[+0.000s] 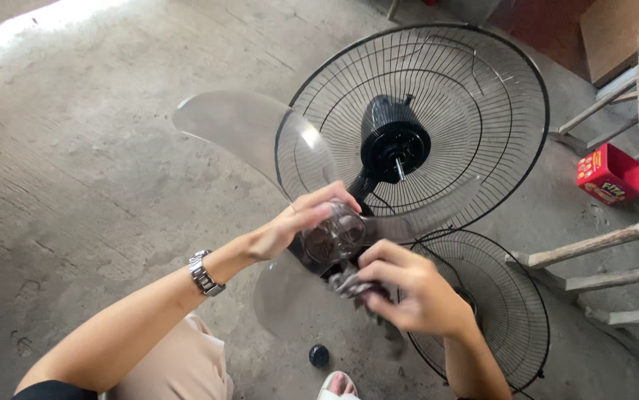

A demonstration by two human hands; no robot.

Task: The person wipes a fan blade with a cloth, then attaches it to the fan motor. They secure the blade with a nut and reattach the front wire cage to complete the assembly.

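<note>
Partly, the clear plastic fan blade [260, 141] is hidden: its hub [334, 237] is covered by fingers, and one lobe is lost behind the right hand [416, 292]. A greyish rag [349, 283] is pinched in that closed right hand and pressed against the hub; little of it can be made out. The hub is gripped from above by the left hand [290, 226], on whose wrist a metal watch [205, 272] is worn. The blade is transparent with a faint smoky tint, so the concrete floor [75, 148] is seen through it. It is held in the air in front of the rear fan guard [482, 67], which is tilted toward the camera with the black motor [393, 141] and its shaft at the centre. The longest visible lobe is pointed up and to the left. A second wire guard [504, 296], partly cut off by the right forearm, lies on the floor, and a small black cap [319, 355] lies near a sandalled foot [338, 385]
</note>
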